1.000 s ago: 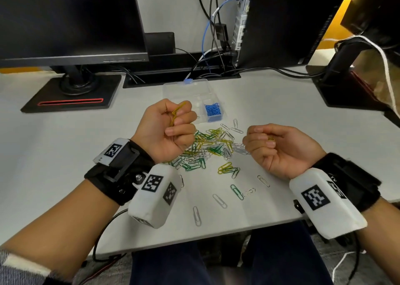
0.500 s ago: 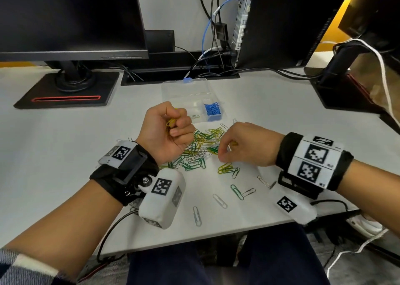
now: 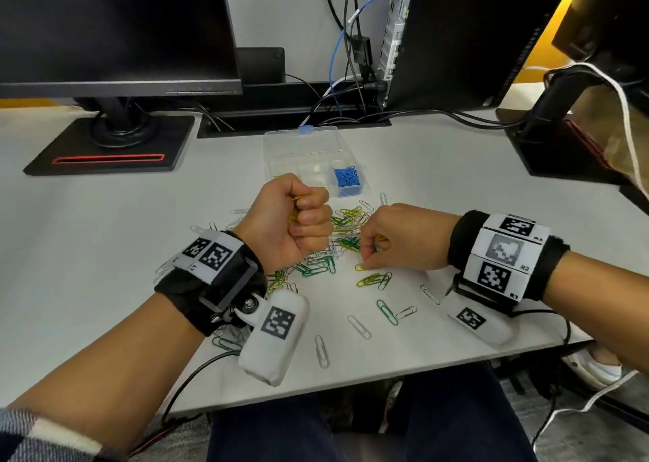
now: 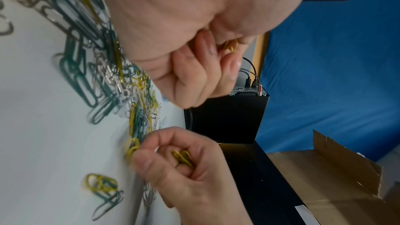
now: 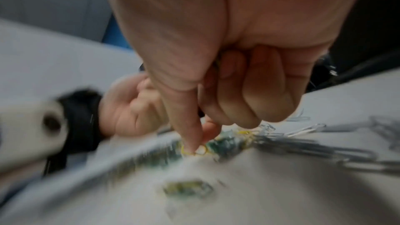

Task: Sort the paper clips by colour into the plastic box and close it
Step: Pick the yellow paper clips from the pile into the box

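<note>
On right wristband (image 3: 505, 256), labels R1, R2

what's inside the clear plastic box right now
The plastic box holds blue paper clips in its near right compartment; the other visible compartments look empty. Its near left corner is hidden behind the left hand.

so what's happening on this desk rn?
A person is sorting paper clips by colour. The left hand is a fist gripping yellow clips. The right hand has a few yellow ones tucked in its fingers and pinches another yellow clip off the desk. The mixed pile of green, yellow and silver clips lies between the hands. The plastic box is open, with only blue clips visible, in one compartment.
</note>
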A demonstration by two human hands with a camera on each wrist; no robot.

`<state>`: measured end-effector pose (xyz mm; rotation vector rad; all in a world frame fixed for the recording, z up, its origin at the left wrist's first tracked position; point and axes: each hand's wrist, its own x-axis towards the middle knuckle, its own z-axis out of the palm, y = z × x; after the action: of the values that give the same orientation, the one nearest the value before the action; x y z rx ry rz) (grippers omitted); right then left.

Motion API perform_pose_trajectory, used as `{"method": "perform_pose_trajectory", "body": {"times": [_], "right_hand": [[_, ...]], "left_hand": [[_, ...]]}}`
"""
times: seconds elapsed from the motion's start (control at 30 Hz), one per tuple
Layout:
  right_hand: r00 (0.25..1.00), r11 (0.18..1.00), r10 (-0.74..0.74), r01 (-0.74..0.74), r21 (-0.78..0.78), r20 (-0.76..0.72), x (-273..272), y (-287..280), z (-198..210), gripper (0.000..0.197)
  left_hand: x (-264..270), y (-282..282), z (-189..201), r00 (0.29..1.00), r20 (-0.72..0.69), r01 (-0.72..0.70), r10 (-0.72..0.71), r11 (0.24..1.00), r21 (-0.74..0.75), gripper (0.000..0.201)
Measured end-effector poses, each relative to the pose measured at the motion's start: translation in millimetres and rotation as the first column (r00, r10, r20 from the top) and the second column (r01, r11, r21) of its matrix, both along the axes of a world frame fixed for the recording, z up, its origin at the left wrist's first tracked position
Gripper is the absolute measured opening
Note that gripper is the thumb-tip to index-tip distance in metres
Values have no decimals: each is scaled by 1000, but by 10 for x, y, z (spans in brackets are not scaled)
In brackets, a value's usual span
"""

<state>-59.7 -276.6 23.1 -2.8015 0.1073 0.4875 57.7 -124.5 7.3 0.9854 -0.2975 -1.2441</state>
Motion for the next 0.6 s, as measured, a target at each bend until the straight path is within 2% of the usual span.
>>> {"method": "perform_pose_trajectory", "body": {"times": [0.07,0.1,0.13,0.17,0.2,0.23,0.27,0.3,0.33,0.37,0.4,0.43,0.53,0.6], "right_hand": [[998,993,-59,54,104,37,-22,-48,26,15],[990,971,-130,116,210,54,-44,-73,36,16],[973,907,-228,196,372,44,-78,-97,45,21],[940,762,-340,285,581,-15,-124,-120,41,28],[895,516,-427,356,779,-126,-176,-146,26,33],[849,209,-454,396,894,-270,-229,-180,4,31],[818,-79,-413,405,911,-399,-291,-214,-19,26],[812,-297,-335,391,871,-478,-341,-245,-49,18],[829,-451,-246,360,817,-502,-384,-270,-83,12],[857,-562,-167,323,761,-488,-425,-301,-118,8],[873,-635,-129,292,716,-470,-458,-330,-156,6],[877,-671,-130,265,693,-462,-481,-342,-183,5],[863,-706,-180,221,673,-473,-521,-362,-218,5],[839,-695,-221,222,684,-497,-520,-379,-235,10]], "left_hand": [[-19,-4,5,1000,6,22,-22,1000,16,21],[-31,-7,8,1000,5,25,-25,1000,17,20],[-38,-11,13,1000,-2,22,-22,1000,13,20],[-42,-17,13,1000,-13,13,-13,1000,12,21],[-45,-19,14,1000,-27,2,-1,1000,14,24],[-48,-24,13,999,-43,-10,10,1000,15,27],[-50,-31,11,998,-57,-18,19,1000,16,29],[-57,-36,14,998,-63,-26,27,999,20,30],[-69,-43,16,998,-58,-33,35,999,27,29],[-80,-53,13,998,-46,-42,43,998,39,28],[-92,-62,11,998,-31,-50,51,997,52,27],[-99,-72,5,998,-15,-60,62,996,70,27],[-126,-94,9,996,64,-68,59,987,147,26],[-144,-97,46,973,231,-60,3,968,245,29]]}}
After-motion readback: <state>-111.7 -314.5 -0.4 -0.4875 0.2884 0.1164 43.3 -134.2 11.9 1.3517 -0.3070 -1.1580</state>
